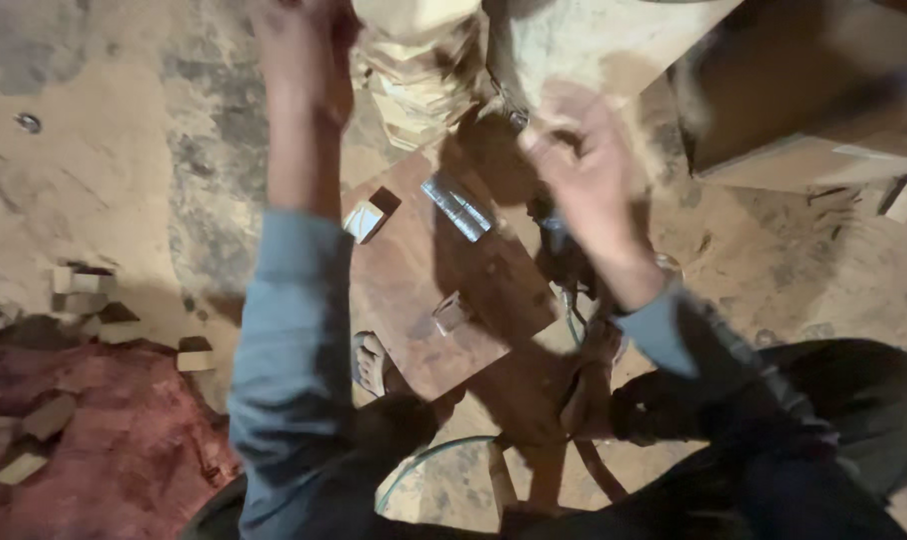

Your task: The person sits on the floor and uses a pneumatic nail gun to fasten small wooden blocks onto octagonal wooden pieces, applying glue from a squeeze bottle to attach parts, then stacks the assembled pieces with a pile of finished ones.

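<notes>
Left hand (304,40) raised at the top edge, touching a stack of pale wooden pieces (419,85); grip too blurred to tell. Right hand (584,160) just right of the stack, fingers loosely spread, holding nothing visible. Below both, a reddish-brown board (414,290) carrying a small wooden block (452,312) and a metal piece (459,205).

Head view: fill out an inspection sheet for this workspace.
Surface: reddish wooden board over a dusty dirt floor.
Job's things: stack of pale wood pieces at the top.
Clutter: small wood blocks on the board; more on a red cloth.
Hands: left hand at the stack, blurred; right hand raised, blurred.
Cables: green cord near the feet.
Surroundings: wooden box at the upper right.
</notes>
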